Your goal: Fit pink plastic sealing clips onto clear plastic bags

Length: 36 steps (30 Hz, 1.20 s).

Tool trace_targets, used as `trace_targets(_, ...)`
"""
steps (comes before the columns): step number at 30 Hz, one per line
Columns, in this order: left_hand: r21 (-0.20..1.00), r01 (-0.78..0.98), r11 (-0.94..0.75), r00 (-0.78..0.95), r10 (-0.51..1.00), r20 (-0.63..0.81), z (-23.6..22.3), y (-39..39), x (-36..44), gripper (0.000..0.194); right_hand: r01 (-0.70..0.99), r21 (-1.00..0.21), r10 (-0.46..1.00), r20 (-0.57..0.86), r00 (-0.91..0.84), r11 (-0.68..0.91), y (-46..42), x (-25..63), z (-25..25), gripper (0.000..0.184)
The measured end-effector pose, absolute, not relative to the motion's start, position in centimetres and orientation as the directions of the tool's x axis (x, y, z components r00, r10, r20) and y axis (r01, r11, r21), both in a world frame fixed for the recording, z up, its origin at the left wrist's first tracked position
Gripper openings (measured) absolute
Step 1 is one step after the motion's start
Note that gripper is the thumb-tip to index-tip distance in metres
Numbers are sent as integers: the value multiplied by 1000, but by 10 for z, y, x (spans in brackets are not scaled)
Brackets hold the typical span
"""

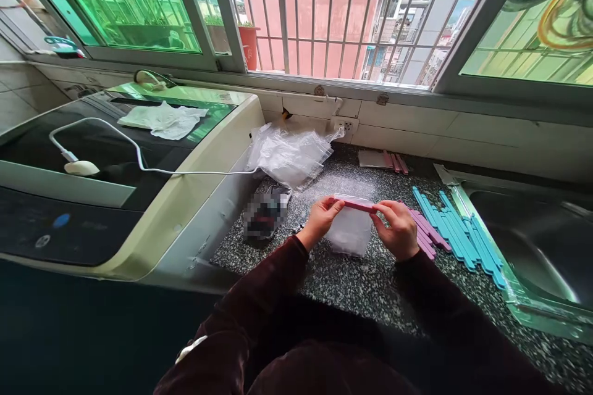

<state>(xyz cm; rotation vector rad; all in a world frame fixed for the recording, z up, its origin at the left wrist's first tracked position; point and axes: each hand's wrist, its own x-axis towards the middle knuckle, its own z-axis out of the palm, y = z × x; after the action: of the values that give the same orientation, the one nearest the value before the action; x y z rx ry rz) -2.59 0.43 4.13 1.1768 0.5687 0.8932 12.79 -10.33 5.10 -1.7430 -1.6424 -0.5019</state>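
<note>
My left hand (320,220) and my right hand (396,228) both pinch a pink clip stick (356,203) across the top of a small clear plastic bag (350,232), held just above the speckled stone counter (352,284). The left fingers grip the stick's left end, the right fingers its right end. Beside my right hand lie several pink and purple sticks (428,231) and, further right, several blue sticks (458,236).
A pile of clear bags (291,154) lies at the counter's back. A blurred dark object (265,216) sits to the left. A washing machine (115,185) with a white cable and a cloth stands at left, a steel sink (532,241) at right. More pink sticks (393,162) lie by the wall.
</note>
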Motion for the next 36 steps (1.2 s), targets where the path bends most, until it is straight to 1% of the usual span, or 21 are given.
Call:
trace_targets(3, 946, -287, 148, 578, 814, 48, 54, 6, -11, 39, 994, -105, 740, 667, 88, -23, -108, 138, 66, 20)
trace_targets(6, 941, -304, 151, 614, 786, 72, 71, 10, 11, 35, 997, 2, 744, 665, 58, -79, -110, 155, 80, 23)
trace_targets(9, 947, -284, 152, 666, 742, 80, 84, 17, 32, 36, 989, 72, 737, 674, 48, -131, -108, 173, 93, 25)
trace_targets(14, 955, -183, 234, 737, 676, -24, 83, 32, 55, 38, 972, 151, 726, 687, 28, -180, -100, 202, 103, 27)
trace_targets(16, 952, -151, 264, 745, 663, -66, 76, 37, 63, 37, 967, 151, 733, 678, 51, -206, -94, 213, 103, 27)
trace_targets(18, 950, -125, 285, 721, 684, -111, 68, 41, 73, 34, 959, 141, 742, 665, 92, -245, -87, 222, 100, 28)
trace_targets(21, 960, -97, 264, 602, 783, -154, 57, 48, 90, 26, 938, 109, 756, 625, 193, -329, -74, 234, 93, 29)
trace_targets(25, 978, -88, 191, 453, 882, -132, 47, 60, 108, 17, 902, 46, 788, 508, 349, -429, -53, 241, 86, 29)
trace_targets(26, 982, -87, 166, 412, 904, -117, 45, 64, 112, 21, 893, 30, 794, 472, 383, -449, -47, 242, 85, 29)
trace_targets(28, 989, -75, 125, 344, 934, -92, 40, 70, 118, 38, 867, -11, 790, 406, 459, -498, -34, 244, 84, 28)
trace_targets(30, 997, -51, 60, 280, 959, -43, 33, 75, 122, 54, 837, -74, 778, 333, 533, -542, -20, 245, 83, 28)
trace_targets(32, 990, 48, -135, 189, 974, 123, 24, 80, 124, 64, 818, -103, 763, 311, 567, -566, -6, 247, 81, 27)
trace_targets(34, 948, 145, -284, 208, 945, 251, 14, 84, 127, 67, 801, -122, 747, 303, 592, -586, 7, 249, 78, 27)
trace_targets(36, 886, 244, -395, 281, 903, 325, 7, 88, 129, 67, 781, -143, 729, 291, 620, -608, 20, 251, 75, 28)
